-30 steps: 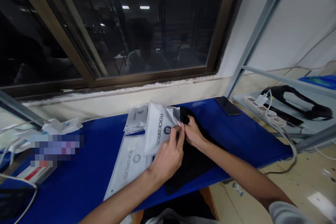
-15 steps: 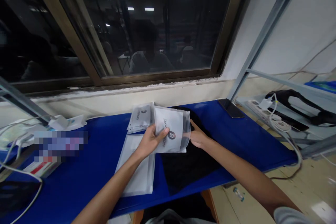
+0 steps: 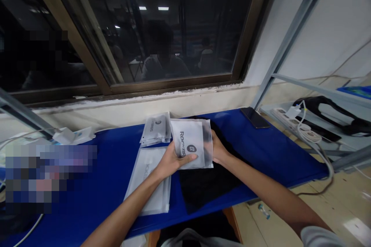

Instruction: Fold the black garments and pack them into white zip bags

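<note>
both hands hold one frosted plastic bag [image 3: 191, 142], flat and rectangular, above a dark cloth [image 3: 203, 183] on the blue table [image 3: 95, 170]. the left hand [image 3: 171, 160] curls around its lower edge, thumb on top; the right hand [image 3: 218, 150] grips its right side. one stack of similar bags [image 3: 156, 128] and one larger flat bag [image 3: 150, 185] lie beside it.

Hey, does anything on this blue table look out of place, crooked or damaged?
Nothing looks damaged or spilled. The left hand and right hand hold a white printed pouch above a black cloth. The small pouch stack behind it sits slightly fanned, and a long flat pouch lies angled on the blue table.
</note>
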The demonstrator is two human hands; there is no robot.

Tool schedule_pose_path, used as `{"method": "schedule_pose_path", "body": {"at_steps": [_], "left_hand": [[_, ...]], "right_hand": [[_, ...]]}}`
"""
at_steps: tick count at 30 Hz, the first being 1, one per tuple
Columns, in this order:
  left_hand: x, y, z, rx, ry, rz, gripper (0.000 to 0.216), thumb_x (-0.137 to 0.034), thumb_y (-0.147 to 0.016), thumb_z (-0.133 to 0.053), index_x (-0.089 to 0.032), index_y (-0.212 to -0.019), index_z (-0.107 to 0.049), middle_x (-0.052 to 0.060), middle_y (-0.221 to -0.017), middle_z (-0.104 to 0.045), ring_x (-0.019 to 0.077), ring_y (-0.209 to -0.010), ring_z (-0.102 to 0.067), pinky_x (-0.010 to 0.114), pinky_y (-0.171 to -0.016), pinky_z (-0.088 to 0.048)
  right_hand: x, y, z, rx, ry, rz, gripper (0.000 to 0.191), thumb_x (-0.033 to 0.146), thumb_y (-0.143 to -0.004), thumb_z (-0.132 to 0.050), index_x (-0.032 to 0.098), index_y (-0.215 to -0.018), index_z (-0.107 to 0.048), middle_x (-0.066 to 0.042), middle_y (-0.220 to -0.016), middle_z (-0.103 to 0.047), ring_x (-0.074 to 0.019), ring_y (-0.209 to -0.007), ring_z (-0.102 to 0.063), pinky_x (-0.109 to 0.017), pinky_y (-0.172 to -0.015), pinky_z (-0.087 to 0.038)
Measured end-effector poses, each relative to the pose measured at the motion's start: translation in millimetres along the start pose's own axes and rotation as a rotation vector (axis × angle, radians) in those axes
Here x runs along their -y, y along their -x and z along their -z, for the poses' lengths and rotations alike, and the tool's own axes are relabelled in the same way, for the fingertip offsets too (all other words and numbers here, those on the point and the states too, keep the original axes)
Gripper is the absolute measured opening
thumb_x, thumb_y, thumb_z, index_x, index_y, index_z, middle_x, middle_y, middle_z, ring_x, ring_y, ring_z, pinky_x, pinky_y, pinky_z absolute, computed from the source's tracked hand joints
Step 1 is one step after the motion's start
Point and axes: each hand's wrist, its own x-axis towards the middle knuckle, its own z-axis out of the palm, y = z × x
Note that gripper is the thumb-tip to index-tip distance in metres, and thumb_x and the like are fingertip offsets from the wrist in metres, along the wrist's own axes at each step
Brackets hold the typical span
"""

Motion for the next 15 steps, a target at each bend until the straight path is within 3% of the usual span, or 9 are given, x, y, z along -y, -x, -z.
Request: {"method": "schedule_pose_path", "body": {"at_steps": [5,8,12,15], "left_hand": [[-7,-5,4,-0.219,0.228,0.085,0.054,-0.030,-0.065,-0.092,-0.012,-0.109,-0.067,0.012,-0.106,-0.076,0.0255,-0.092,-0.073,0.034,-0.083,-0.060],[-12,-8,8,-0.344,0.373,0.064,0.055,-0.026,-0.062,-0.093,-0.014,-0.109,-0.069,0.011,-0.111,-0.076,0.0247,-0.095,-0.073,0.033,-0.085,-0.060],[-8,-4,7,-0.264,0.433,0.113,0.047,-0.023,-0.064,-0.092,-0.014,-0.105,-0.071,0.010,-0.108,-0.077,0.0244,-0.095,-0.074,0.031,-0.083,-0.060],[-6,-2,7,-0.194,0.417,0.162,0.044,-0.022,-0.064,-0.092,-0.013,-0.102,-0.073,0.011,-0.104,-0.078,0.0243,-0.093,-0.074,0.030,-0.082,-0.060]], "right_hand": [[21,-11,7,0.207,-0.004,0.047,0.068,0.032,-0.059,-0.093,0.025,-0.122,-0.068,-0.004,-0.101,-0.076,-0.0231,-0.095,-0.072,-0.039,-0.089,-0.059],[32,-19,14,0.238,0.109,0.135,0.053,0.029,-0.061,-0.092,0.019,-0.110,-0.073,-0.004,-0.095,-0.077,-0.0195,-0.087,-0.072,-0.034,-0.086,-0.058],[24,-20,13,0.252,0.179,0.186,0.037,0.028,-0.058,-0.093,0.018,-0.088,-0.075,-0.003,-0.081,-0.076,-0.0201,-0.077,-0.072,-0.034,-0.077,-0.059],[21,-15,10,0.282,0.219,0.241,0.027,0.034,-0.066,-0.088,0.019,-0.085,-0.077,-0.004,-0.082,-0.076,-0.0227,-0.078,-0.072,-0.036,-0.076,-0.059]]}}
